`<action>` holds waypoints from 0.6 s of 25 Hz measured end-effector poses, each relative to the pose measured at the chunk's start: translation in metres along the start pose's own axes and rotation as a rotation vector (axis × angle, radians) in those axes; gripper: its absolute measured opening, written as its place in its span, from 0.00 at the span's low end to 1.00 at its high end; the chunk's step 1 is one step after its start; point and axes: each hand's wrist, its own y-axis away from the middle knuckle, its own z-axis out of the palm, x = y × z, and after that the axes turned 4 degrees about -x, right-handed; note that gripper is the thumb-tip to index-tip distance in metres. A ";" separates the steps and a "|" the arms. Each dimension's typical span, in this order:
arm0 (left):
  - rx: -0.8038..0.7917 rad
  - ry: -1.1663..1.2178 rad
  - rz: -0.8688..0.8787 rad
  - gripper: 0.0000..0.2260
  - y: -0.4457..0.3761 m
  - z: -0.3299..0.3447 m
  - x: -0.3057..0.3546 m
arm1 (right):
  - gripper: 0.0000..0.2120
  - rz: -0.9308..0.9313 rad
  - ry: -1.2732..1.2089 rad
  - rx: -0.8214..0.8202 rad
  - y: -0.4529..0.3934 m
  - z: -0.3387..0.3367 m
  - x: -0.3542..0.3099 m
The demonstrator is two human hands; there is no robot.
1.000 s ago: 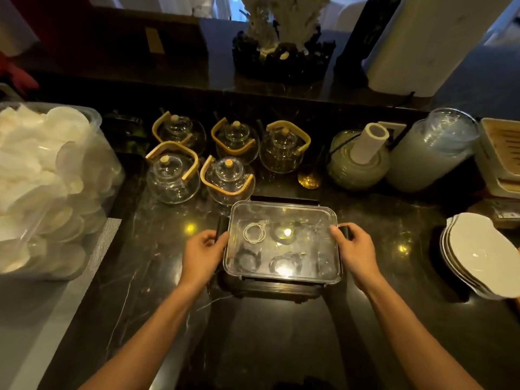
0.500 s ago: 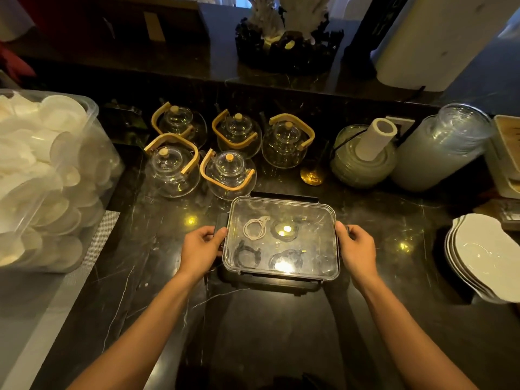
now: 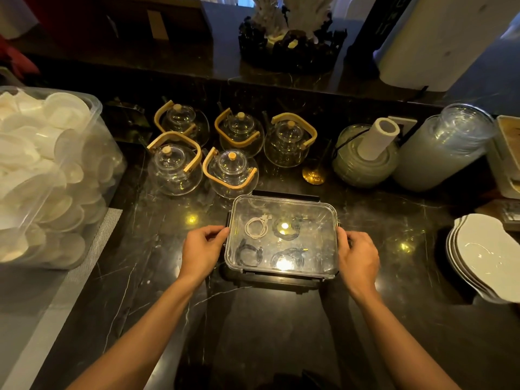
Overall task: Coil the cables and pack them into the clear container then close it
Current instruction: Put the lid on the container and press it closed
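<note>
Clear container [image 3: 323, 220] sits on dark marble counter [image 3: 253, 319], lid on, between both hands. Left hand [image 3: 201, 250] curls fingers against its left edge; right hand [image 3: 357, 256] curls on the right edge. Inside: one white cable [image 3: 254, 226] coiled, three dark coiled cables [image 3: 249, 253] beside it.

Were bare: both forearms, left hand [image 3: 203, 249], right hand [image 3: 356, 257]. No sleeves, gloves, rings or watch visible.
</note>
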 end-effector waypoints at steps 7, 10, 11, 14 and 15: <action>-0.047 -0.109 0.027 0.07 0.004 -0.003 0.007 | 0.18 0.105 -0.171 -0.156 -0.005 -0.009 -0.004; -0.116 -0.239 0.169 0.26 0.008 0.003 0.009 | 0.14 -0.115 0.119 -0.141 -0.021 -0.010 -0.015; -0.159 -0.312 0.232 0.33 0.011 0.008 0.010 | 0.17 -0.258 0.166 -0.155 -0.027 -0.008 -0.023; -0.297 -0.597 0.343 0.48 0.018 0.024 0.012 | 0.23 -0.601 0.366 -0.315 -0.042 0.006 -0.052; -0.320 -0.659 0.348 0.51 0.019 0.026 0.012 | 0.25 -0.624 0.428 -0.373 -0.046 0.012 -0.057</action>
